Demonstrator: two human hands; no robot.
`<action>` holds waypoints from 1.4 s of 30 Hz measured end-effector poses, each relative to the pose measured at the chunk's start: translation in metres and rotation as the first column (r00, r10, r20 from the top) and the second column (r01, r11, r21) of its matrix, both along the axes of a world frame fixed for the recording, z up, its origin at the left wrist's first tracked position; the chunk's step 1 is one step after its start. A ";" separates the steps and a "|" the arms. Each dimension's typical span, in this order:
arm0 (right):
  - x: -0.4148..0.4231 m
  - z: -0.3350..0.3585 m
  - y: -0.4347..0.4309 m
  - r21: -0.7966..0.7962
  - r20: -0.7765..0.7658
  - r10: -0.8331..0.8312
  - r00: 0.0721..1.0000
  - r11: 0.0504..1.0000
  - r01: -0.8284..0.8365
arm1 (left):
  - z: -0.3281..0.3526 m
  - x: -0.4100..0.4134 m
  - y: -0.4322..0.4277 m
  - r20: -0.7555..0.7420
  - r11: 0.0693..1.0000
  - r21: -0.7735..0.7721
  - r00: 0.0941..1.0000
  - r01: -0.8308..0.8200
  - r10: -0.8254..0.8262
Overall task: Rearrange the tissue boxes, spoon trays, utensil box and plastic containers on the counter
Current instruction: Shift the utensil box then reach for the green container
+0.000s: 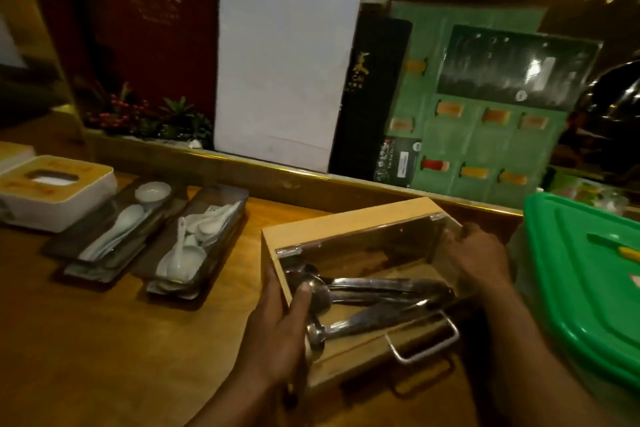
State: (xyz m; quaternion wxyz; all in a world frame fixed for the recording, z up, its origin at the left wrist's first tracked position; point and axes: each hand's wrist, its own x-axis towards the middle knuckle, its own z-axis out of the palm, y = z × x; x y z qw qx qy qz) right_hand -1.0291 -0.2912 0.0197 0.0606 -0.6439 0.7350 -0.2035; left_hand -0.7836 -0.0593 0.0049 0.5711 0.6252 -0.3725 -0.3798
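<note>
A wooden utensil box (346, 222) with a clear lid and a metal handle sits on the counter at centre right, metal spoons lying inside it. My left hand (280, 322) grips its left side, thumb over the edge. My right hand (481, 253) holds its right end. Two dark spoon trays (114, 218) (204, 236) with white ceramic spoons lie side by side to the left. A white tissue box (59, 191) with a yellow top stands at the far left. A plastic container with a green lid (581, 281) is at the right edge.
A raised wooden ledge (242, 170) runs along the back of the counter, carrying menus, a white board (284, 59) and a green board (485, 135). Small plants with red berries (145, 114) stand at the back left. Bare wooden counter (104, 340) lies in front left.
</note>
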 end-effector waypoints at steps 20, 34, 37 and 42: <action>0.035 0.002 0.039 -0.031 0.034 -0.075 0.997 0.997 0.076 | 0.012 0.108 -0.060 0.099 0.987 0.102 0.986 0.127 -0.137; 0.035 -0.017 0.102 -0.105 0.250 -0.063 0.966 0.990 0.092 | 0.016 0.150 -0.071 0.109 0.962 0.133 0.962 0.237 -0.252; 0.035 -0.019 0.108 -0.106 0.245 -0.051 0.968 0.991 0.079 | 0.019 0.149 -0.070 0.110 0.958 0.127 0.956 0.258 -0.272; 0.033 -0.017 0.112 -0.081 0.217 -0.004 0.976 0.996 0.022 | 0.024 0.148 -0.064 0.140 0.954 0.130 0.947 0.272 -0.289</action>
